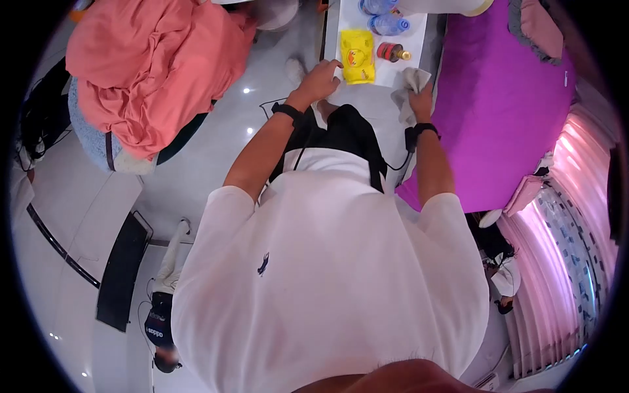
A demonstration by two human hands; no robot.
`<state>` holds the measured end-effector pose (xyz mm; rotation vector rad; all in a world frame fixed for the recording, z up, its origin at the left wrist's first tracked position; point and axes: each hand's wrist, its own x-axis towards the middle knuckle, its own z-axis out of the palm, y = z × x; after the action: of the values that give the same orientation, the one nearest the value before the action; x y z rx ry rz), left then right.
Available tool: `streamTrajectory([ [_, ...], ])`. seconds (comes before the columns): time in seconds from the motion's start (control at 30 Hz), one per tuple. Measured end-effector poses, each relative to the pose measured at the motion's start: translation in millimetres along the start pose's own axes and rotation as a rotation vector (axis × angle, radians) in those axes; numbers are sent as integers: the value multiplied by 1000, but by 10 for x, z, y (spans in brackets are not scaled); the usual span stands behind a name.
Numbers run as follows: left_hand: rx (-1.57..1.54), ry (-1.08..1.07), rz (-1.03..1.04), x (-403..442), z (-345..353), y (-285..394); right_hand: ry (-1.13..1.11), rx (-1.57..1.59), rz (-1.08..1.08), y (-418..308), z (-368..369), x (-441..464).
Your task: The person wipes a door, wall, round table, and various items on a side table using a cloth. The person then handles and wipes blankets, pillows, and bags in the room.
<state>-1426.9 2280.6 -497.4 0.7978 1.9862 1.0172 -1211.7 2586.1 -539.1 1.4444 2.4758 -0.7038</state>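
My left hand (319, 81) is beside the left edge of a white table (386, 71), its fingers apart and holding nothing, close to a yellow packet (358, 57) with a cartoon duck face. At the table's right front corner my right hand (421, 98) is closed on a light grey cloth (415, 80), part of which hangs down over the edge. Between the packet and the cloth lies a small dark bottle (392, 52) with a gold cap and a red label. Behind it a clear plastic bottle (389, 25) lies on its side.
A purple-covered bed (501, 118) borders the table on the right. Coral-red fabric (157, 72) is heaped on a round seat at the left. Another clear bottle (378, 6) is at the table's back. A person (162, 314) is at the lower left.
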Motion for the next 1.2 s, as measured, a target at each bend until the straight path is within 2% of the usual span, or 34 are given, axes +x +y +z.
streamTrajectory([
  [0.07,41,-56,-49,53,24,80,-58,30,-239,-245,-2,-20],
  [0.1,38,-56,-54,96,72,46,34,60,-329,-302,147,-90],
  [0.17,86,-25,-4,126,172,-38,-35,-17,-496,-212,564,-24],
  [0.2,88,-28,-9,105,258,-130,-40,-15,-494,-254,629,-124],
  [0.27,126,-117,-14,162,360,-278,-98,-278,-534,-370,750,-237],
  [0.3,130,-113,-13,208,334,-177,-95,-276,-538,-411,727,-184],
  [0.37,86,-142,-199,121,394,-3,-53,-150,-559,-361,668,-159],
  [0.4,86,-145,-211,76,519,-13,-66,-147,-559,-283,630,-141],
  [0.47,117,-92,-225,172,652,-74,-192,-166,-367,-216,570,199],
  [0.6,71,-77,-335,225,819,65,-142,-248,-547,-33,416,849],
  [0.77,189,20,-406,230,1104,62,-111,-253,-562,-209,235,1282],
  [0.9,116,105,-403,178,1242,100,-237,-252,-564,-92,255,1097],
  [0.93,109,107,-407,202,1252,98,-214,-318,-701,8,265,935],
  [1.03,127,76,-429,216,1252,137,-384,-213,-589,135,208,300],
  [1.07,156,49,-443,237,1239,143,-468,-268,-533,93,119,193],
  [1.13,164,17,-452,256,1268,130,-522,-545,-598,-50,-56,228],
  [1.2,175,-28,-457,267,1247,141,-485,-620,-668,-100,-109,429],
])
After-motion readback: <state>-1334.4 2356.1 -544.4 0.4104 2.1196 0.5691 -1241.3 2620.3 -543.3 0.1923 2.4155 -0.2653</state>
